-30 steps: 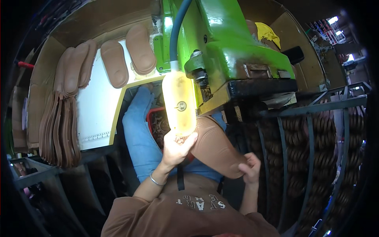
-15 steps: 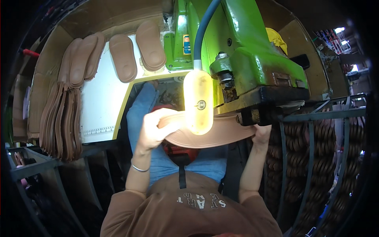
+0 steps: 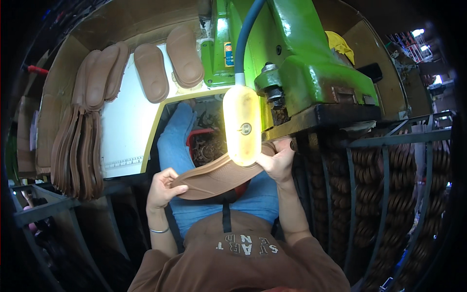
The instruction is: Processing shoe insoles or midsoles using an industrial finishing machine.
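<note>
Between my hands I hold a brown shoe sole, curved and textured on its visible face. My left hand pinches its left end, thumb on the near side. My right hand grips the other end, just below the dark head of the green machine. A glowing yellowish lamp on a blue flexible neck hangs in front of the sole and hides part of its right half.
Brown soles lie on the white table at left, with a tall bundle of soles at its edge. Cardboard walls the bench. Metal racks with many brown soles stand at right. A yellow cloth sits behind the machine.
Both hands have moved left and toward me with the sole, away from the machine's head. The sole now tilts, its left end lower. My left fingers have shifted to its end.
</note>
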A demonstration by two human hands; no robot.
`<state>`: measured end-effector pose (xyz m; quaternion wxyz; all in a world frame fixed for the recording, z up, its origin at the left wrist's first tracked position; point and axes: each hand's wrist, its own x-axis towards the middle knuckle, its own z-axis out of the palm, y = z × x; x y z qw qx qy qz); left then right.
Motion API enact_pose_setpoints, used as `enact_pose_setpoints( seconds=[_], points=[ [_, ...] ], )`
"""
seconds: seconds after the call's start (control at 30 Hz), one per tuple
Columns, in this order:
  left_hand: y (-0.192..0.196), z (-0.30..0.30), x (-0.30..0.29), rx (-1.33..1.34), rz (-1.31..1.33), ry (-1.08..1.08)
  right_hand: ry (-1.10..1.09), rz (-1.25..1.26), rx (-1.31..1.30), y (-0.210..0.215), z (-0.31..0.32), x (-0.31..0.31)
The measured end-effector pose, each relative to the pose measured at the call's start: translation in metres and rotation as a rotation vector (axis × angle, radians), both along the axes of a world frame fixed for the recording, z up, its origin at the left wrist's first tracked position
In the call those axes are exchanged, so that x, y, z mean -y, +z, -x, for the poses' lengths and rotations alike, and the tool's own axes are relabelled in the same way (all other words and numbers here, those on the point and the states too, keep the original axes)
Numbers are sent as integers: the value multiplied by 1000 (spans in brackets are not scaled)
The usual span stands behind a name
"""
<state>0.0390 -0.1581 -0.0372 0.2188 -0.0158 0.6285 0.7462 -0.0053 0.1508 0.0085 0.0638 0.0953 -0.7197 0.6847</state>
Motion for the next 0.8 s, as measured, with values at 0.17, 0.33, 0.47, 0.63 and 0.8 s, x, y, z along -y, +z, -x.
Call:
enact_pose_setpoints(
  seconds=[0.17,0.33,0.47,0.63,0.8],
  points=[
    [42,17,-67,-377,397,122,-279,122,96,16,-22,-13],
    [69,52,-115,-858,479,76,-466,219,-50,-1,-16,-66],
    [75,67,-120,-900,386,34,-462,225,-75,-11,-10,-91],
    [82,75,-89,-753,414,-12,-391,373,-3,1,-14,-52],
    [76,60,-46,-620,528,19,-278,334,65,12,-17,-8]
  ],
)
